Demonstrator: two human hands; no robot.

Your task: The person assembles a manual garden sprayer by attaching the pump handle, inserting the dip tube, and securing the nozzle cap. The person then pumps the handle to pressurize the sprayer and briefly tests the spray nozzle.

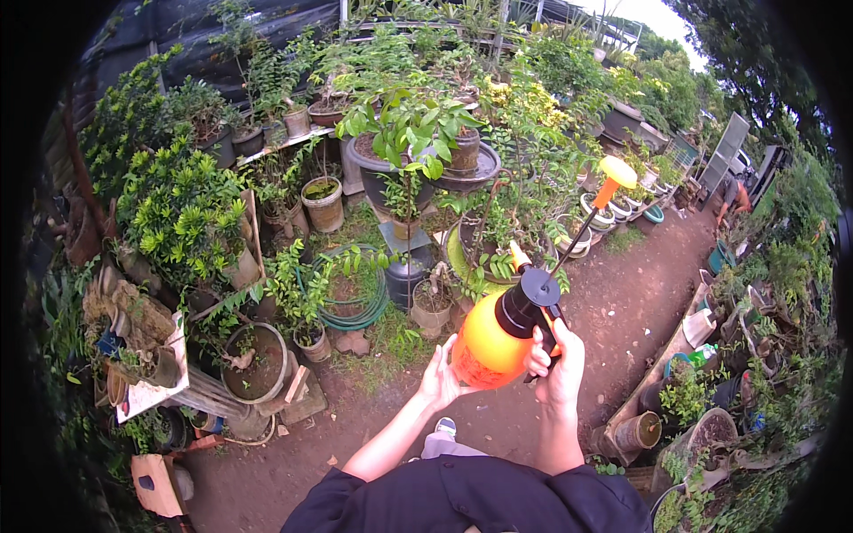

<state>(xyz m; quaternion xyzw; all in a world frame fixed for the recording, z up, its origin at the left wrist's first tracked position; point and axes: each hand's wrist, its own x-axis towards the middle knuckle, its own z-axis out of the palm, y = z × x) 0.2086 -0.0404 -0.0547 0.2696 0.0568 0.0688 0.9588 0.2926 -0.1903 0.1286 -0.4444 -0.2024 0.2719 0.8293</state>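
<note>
In front of my chest is an orange pump sprayer (490, 342) with a black top and a pointed orange nozzle (519, 258). It tilts toward the upper right. Its thin dark plunger rod (573, 249) is drawn far out, with a yellow-orange knob (615, 180) at the end. My right hand (560, 364) is closed round the black handle at the bottle's right side. Against the lower left of the bottle lies my left hand (442, 377), bearing it from below; its fingertips are partly hidden behind the bottle.
Potted plants crowd the left and far side, among them a large grey pot (382, 173) on a stand. A coiled green hose (351, 311) lies ahead. Along the right, a dirt path (622, 302) runs between pots toward a bent-over person (734, 197).
</note>
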